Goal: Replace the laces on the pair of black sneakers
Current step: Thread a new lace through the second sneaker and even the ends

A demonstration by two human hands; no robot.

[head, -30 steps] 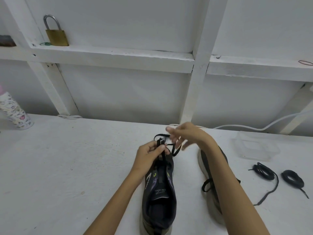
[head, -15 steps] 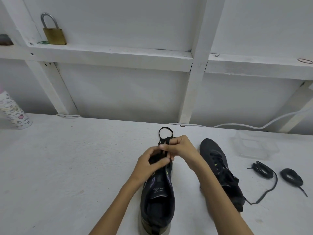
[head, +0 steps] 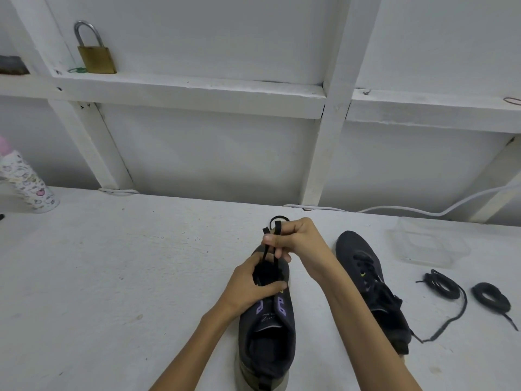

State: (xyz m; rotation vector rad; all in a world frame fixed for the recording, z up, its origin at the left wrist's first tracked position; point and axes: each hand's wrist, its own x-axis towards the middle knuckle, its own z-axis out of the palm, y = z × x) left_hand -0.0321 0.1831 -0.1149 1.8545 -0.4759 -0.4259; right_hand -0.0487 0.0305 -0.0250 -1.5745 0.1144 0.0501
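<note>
A black sneaker (head: 267, 331) with purple marks on its tongue lies on the white table, toe away from me. My left hand (head: 255, 283) grips its front part around the eyelets. My right hand (head: 296, 244) pinches the black lace (head: 275, 230) above the toe, both strands pulled up taut and looping over my fingers. The second black sneaker (head: 369, 283) lies to the right, laced. Two coiled black laces (head: 441, 285) (head: 492, 297) rest on the table further right.
A clear plastic box (head: 428, 244) sits behind the coiled laces. A white cable (head: 423, 211) runs along the wall. A patterned bottle (head: 26, 182) stands at far left. A brass padlock (head: 95, 55) sits on the shelf.
My right hand has drawn back toward the toe and closed on the lace, now pulling both strands up. The second sneaker has come into full view beside my right arm.
</note>
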